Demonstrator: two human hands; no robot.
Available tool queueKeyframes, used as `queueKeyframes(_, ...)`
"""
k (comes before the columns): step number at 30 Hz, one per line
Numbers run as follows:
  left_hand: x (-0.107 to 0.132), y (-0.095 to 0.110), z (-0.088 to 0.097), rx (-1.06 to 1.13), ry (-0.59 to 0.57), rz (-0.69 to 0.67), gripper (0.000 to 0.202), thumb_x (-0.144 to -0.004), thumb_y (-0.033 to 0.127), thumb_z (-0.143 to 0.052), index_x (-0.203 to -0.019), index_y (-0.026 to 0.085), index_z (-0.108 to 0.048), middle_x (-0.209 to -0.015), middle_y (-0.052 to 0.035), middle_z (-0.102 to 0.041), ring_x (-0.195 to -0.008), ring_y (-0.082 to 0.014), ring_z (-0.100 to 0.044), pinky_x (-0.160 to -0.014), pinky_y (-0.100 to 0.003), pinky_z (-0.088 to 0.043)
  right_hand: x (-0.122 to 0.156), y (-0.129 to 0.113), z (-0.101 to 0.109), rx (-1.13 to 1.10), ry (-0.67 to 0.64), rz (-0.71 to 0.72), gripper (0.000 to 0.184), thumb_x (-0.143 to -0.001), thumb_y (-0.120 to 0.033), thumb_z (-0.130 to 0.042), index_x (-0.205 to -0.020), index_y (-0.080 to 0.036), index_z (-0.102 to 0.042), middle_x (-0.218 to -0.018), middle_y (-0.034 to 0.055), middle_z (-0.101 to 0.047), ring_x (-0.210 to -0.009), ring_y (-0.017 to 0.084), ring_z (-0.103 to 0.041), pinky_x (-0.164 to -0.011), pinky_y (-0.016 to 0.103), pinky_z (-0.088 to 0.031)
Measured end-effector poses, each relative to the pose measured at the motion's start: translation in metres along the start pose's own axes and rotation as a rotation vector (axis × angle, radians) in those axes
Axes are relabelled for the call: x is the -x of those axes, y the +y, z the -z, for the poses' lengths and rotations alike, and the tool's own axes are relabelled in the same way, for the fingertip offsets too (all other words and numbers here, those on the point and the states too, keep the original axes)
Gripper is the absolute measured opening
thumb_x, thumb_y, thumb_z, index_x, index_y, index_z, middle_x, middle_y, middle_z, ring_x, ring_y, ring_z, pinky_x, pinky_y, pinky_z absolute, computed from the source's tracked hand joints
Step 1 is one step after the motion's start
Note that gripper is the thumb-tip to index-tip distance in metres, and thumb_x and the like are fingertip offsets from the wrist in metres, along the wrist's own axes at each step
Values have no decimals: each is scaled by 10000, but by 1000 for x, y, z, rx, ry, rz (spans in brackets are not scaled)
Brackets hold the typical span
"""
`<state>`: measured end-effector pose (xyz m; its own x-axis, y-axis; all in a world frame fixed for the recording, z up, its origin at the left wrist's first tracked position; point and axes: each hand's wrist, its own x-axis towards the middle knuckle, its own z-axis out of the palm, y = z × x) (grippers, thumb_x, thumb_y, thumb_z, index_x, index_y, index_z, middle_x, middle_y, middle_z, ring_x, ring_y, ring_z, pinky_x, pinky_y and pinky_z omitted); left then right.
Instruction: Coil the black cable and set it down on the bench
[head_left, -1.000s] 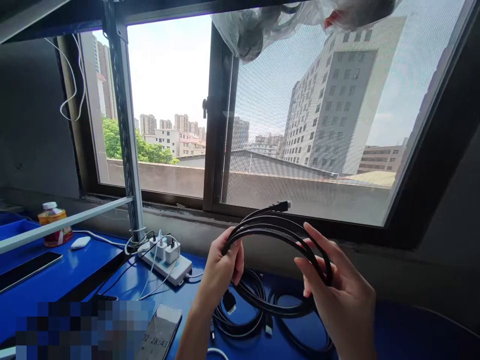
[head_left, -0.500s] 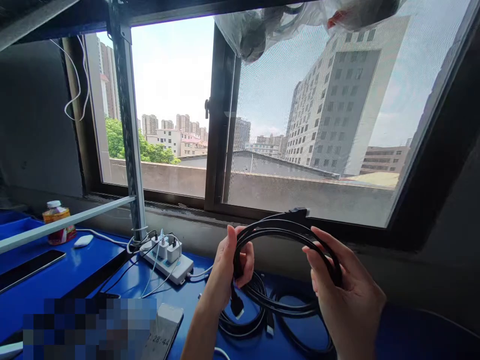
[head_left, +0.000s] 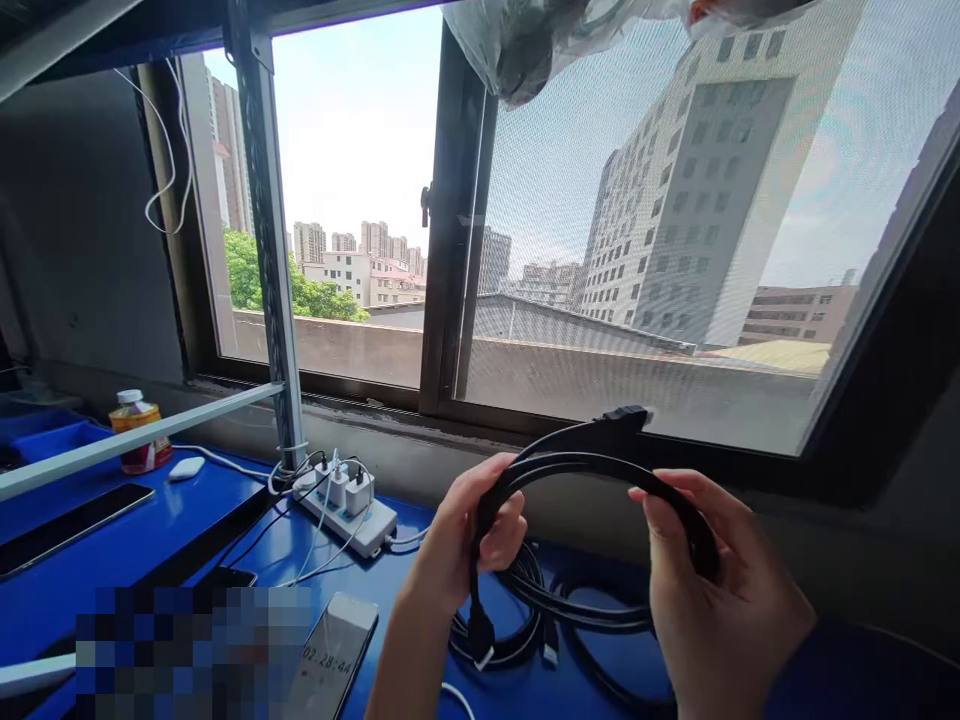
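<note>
I hold a coiled black cable [head_left: 592, 462] up in front of the window with both hands. My left hand [head_left: 469, 540] pinches the coil's left side, and a plug end hangs below its fingers. My right hand [head_left: 720, 590] grips the right side of the loop. Another plug end [head_left: 622, 416] sticks out at the top of the coil. More black cable coils [head_left: 570, 620] lie on the blue table [head_left: 150, 530] under my hands.
A white power strip [head_left: 346, 505] with several chargers sits left of my hands. A phone [head_left: 334, 655] lies near the front, another dark phone [head_left: 71, 525] further left. A small bottle [head_left: 139, 430] and a white mouse [head_left: 186, 468] stand by the window sill.
The coil's loops have been drawn tighter together, and the top plug end has shifted right. The lower plug end now hangs further below my left hand. The view has drifted slightly.
</note>
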<state>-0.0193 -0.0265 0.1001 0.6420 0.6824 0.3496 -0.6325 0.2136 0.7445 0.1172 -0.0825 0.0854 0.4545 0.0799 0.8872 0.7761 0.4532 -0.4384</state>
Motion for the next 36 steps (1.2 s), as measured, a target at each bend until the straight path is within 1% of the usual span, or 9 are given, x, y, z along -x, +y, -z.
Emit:
queueKeyframes(2,3,2,-1,10,1,18,259,-705,422,-672,-720,177,-591,-361,93,-284,-308,-39,-167,-323,-192,-82,1,-1,-1,3,33,-4,118,-809,-317,-644,-837,-202,-647,-760,-12,-641,-663,107,-588,-599,188,-434)
queueKeyframes(6,7,4,-2,-47,15,20,463,-715,446,-665,-1085,174,-610,-369,109,-247,-319,-38,-115,-321,-192,-82,1,-2,-3,-16,91,-5,133,-791,-306,-664,-826,-178,-650,-761,3,-642,-679,126,-594,-650,213,-445)
queueKeyframes(12,10,2,5,-52,-203,42,423,-815,393,-535,-1155,142,-562,-375,81,-377,-271,-59,-260,-287,-170,-236,0,2,-1,-28,74,27,114,-792,-290,-665,-808,-177,-659,-741,-1,-645,-661,128,-593,-641,224,-440)
queueKeyframes(17,17,3,-6,-272,-69,13,529,-806,489,-560,-1216,161,-506,-445,70,-443,-313,-44,-302,-304,-144,-210,-1,7,-1,-8,55,12,124,-799,-305,-662,-831,-186,-665,-780,7,-648,-690,138,-599,-636,233,-432)
queueKeyframes(20,18,1,-12,-350,0,18,586,-700,470,-704,-1178,181,-528,-452,111,-349,-327,-22,-227,-306,-136,-197,-1,8,-1,-4,34,21,127,-811,-319,-643,-841,-195,-655,-815,17,-633,-739,151,-588,-645,246,-429)
queueKeyframes(26,9,-4,-6,-411,36,-43,562,-707,536,-672,-1096,146,-559,-412,127,-280,-328,-25,-175,-302,-147,-209,-4,11,0,103,-15,-19,357,-821,-439,-591,-1072,-185,-611,-1096,89,-565,-641,122,-498,-523,245,-397)
queueKeyframes(29,6,-3,0,-433,10,-66,425,-738,520,-653,-918,143,-575,-415,117,-293,-338,-24,-189,-318,-148,-203,-4,12,-1,133,-69,-25,361,-836,-475,-547,-1024,-178,-625,-992,79,-616,-649,137,-513,-451,218,-339)
queueKeyframes(32,5,-2,5,-468,4,-61,427,-739,554,-634,-686,154,-493,-400,99,-309,-338,-26,-213,-326,-159,-185,-3,11,-4,106,-89,-139,400,-797,-529,-564,-941,-163,-637,-832,64,-624,-596,135,-509,-411,209,-299)
queueKeyframes(36,1,0,9,-426,53,-25,468,-672,579,-682,-655,152,-490,-414,111,-251,-350,-21,-154,-329,-171,-125,-3,10,-7,62,-100,-248,454,-752,-563,-593,-930,-151,-657,-770,56,-619,-529,118,-485,-415,209,-339)
